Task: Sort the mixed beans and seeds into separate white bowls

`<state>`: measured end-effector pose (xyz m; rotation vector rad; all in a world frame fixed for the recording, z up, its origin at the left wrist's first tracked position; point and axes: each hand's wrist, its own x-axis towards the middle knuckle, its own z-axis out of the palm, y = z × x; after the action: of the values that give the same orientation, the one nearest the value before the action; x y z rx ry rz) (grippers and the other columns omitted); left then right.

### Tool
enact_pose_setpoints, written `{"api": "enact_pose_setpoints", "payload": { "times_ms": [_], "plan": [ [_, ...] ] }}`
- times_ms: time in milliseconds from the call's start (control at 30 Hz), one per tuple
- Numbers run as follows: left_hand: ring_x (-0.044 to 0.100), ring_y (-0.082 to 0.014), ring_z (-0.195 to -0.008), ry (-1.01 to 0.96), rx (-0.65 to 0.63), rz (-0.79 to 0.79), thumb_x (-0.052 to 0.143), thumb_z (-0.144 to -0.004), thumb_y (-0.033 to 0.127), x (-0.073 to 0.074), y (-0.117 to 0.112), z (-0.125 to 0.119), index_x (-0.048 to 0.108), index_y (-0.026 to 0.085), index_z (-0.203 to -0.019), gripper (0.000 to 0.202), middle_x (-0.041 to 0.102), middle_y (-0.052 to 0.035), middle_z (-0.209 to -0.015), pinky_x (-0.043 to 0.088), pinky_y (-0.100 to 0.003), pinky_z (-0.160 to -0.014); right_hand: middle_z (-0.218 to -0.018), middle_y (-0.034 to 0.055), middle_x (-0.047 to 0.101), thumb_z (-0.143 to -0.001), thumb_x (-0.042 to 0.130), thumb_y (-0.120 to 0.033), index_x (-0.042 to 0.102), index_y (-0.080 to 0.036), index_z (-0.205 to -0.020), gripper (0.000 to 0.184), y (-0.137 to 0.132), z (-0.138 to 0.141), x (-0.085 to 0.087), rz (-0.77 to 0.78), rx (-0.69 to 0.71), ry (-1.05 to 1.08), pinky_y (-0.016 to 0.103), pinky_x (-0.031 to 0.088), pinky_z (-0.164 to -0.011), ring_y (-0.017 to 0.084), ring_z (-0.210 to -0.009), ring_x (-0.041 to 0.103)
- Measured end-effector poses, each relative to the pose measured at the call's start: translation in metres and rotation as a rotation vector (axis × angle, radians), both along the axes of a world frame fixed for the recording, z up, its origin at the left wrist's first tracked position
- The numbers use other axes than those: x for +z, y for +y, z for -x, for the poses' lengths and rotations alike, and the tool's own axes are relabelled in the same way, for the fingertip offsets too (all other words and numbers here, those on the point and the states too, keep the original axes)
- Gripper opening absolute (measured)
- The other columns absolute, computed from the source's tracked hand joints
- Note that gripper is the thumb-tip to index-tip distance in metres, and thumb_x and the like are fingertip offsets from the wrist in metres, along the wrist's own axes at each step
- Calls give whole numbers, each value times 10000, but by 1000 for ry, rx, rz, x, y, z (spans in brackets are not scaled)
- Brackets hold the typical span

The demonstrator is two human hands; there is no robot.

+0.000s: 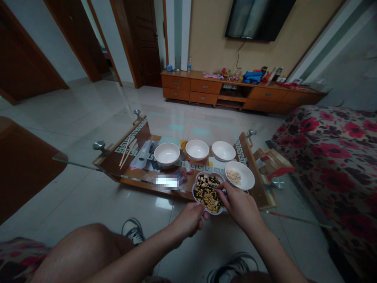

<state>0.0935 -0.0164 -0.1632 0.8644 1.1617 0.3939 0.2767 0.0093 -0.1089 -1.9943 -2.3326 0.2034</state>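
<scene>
A round white ceramic bowl (243, 175) blocks my right hand (239, 205) ahead; open space lies back toward my knees (94, 243).

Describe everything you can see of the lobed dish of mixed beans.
The lobed dish is flower-shaped, glossy white and ceramic-looking, with a lilac-tinted rim. It sits level near the front edge of the glass-topped table. It is heaped with yellow beans and black beans, with some pale pieces among them. The left hand appears to touch its near rim, while the right hand reaches over its right side.
</scene>
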Motion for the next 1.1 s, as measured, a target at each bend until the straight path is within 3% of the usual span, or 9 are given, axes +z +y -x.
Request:
{"api": "enact_pose_setpoints", "payload": {
  "times_ms": [333,533,700,1100],
  "plan": [
    [228,-66,-312,-5,6,18,331,-909,646,-2,0,-1,530,197,-788,507,411,68,-437,154,-200,-378,-819,23,754,-981,440,-340,629,-243,-1016,215,0,-1,-1,-36,41,9,246,350,-537,180,-710,715],
    [243,-75,-313,0,5,17,315,-934,558,0,0,1,529,198,-783,445,407,63,-434,147,-203,-358,-819,15,752,-988,422,-347,623,-248,-1026,228,-1,0,0,-42,38,24,248,356,-535,185,-711,716],
    [238,-71,-311,-11,3,9,319,-922,603,-5,-2,1,528,199,-784,475,413,63,-437,150,-203,-366,-786,23,748,-985,416,-373,635,-247,-1048,261,-2,-2,2,-122,2,26,257,364,-536,191,-673,707],
    [237,-74,-314,-16,-3,-12,311,-914,609,2,-1,0,521,196,-779,483,396,67,-422,152,-199,-361,-707,42,704,-951,504,-428,670,-244,-1054,268,1,-24,19,-261,-370,36,246,260,-515,163,-567,605]
  ]
}}
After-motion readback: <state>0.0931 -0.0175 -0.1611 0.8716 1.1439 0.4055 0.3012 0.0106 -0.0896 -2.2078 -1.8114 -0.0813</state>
